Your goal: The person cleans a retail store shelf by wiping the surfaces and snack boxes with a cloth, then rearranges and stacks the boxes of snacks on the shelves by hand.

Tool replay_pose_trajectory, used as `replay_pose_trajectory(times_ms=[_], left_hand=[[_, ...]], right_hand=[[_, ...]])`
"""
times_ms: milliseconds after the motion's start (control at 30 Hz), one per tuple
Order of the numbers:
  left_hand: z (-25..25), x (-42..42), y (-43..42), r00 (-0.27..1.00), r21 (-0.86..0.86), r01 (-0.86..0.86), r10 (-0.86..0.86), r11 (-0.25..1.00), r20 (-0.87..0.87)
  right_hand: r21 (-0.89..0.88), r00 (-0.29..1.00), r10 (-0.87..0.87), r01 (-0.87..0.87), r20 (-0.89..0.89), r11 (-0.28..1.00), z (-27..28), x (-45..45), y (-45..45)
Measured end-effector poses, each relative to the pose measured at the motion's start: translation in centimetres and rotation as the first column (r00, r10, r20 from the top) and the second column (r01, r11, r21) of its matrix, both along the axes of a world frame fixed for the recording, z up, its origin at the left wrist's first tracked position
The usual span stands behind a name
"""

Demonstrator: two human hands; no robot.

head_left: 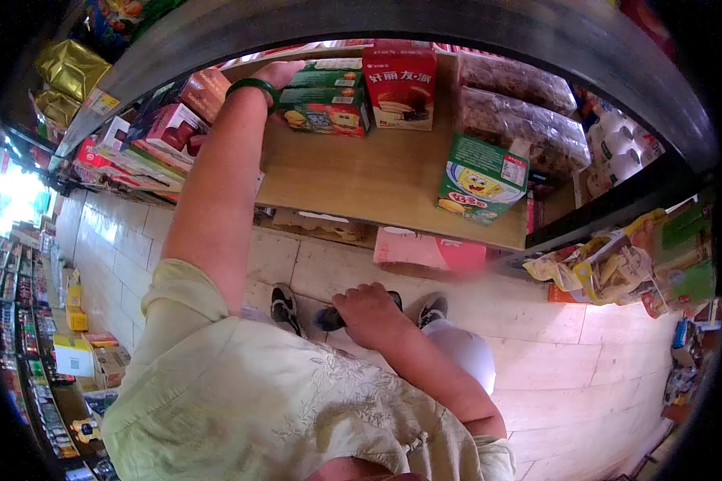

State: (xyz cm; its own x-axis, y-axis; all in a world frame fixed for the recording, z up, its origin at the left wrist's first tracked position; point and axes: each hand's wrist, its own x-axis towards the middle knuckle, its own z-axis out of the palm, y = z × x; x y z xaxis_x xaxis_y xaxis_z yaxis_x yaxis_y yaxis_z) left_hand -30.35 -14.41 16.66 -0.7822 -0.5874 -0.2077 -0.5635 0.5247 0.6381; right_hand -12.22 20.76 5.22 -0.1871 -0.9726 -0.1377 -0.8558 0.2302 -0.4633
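Note:
My left hand (277,74), with a green bangle on its wrist, reaches onto the shelf (345,172) and lies against the left end of the stacked green boxes (325,108). Its fingers are mostly hidden. A red box (400,86) stands upright just right of that stack. Low in front of my body, my right hand (369,314) is closed around a dark object whose ends show on both sides; I cannot make out what it is. A green cartoon box (483,179) stands near the shelf's right front.
Clear packs of brown food (521,120) fill the shelf's right rear. Other boxes (176,132) lie left of my left forearm. Snack bags (626,260) hang at the right. A pink box (429,250) sits below the shelf, and my shoes (285,309) are on the tiled floor.

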Motion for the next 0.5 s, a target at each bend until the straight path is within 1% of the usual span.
replay_pose_trajectory(times_ms=[67,100,200,233,300,367,500], left_hand=[[0.5,0.3,0.3,0.999,-0.002,0.036,-0.036,0.999,0.013],[0.8,0.4,0.4,0.999,-0.003,0.048,-0.048,0.999,0.016],[0.4,0.2,0.3,0.992,0.032,0.062,-0.065,0.998,0.107],[-0.6,0.0,-0.1,0.998,0.11,0.065,-0.067,0.992,0.019],[-1.4,-0.1,-0.5,0.996,0.187,0.072,-0.06,0.98,-0.068],[-2.0,-0.2,-0.3,0.983,0.095,0.071,-0.053,0.993,-0.177],[-0.5,0.8,2.3,0.986,0.13,0.053,-0.031,0.99,-0.165]], right_hand=[[0.073,1.0,0.015,-0.014,-0.005,0.997,0.2,-0.1,-0.2],[0.073,1.0,0.016,-0.015,-0.009,0.997,0.1,-0.1,-0.2],[0.064,1.0,0.016,-0.015,-0.008,0.998,-0.4,0.0,-0.1],[0.063,1.0,0.015,-0.015,0.014,0.998,-0.4,0.1,-0.2],[0.063,0.999,0.016,-0.018,0.036,0.998,-0.3,0.0,-0.3],[0.066,0.999,0.024,-0.027,0.038,0.997,0.0,-0.1,-0.3],[0.071,1.0,0.021,-0.023,0.022,0.997,-0.1,0.2,-0.5]])
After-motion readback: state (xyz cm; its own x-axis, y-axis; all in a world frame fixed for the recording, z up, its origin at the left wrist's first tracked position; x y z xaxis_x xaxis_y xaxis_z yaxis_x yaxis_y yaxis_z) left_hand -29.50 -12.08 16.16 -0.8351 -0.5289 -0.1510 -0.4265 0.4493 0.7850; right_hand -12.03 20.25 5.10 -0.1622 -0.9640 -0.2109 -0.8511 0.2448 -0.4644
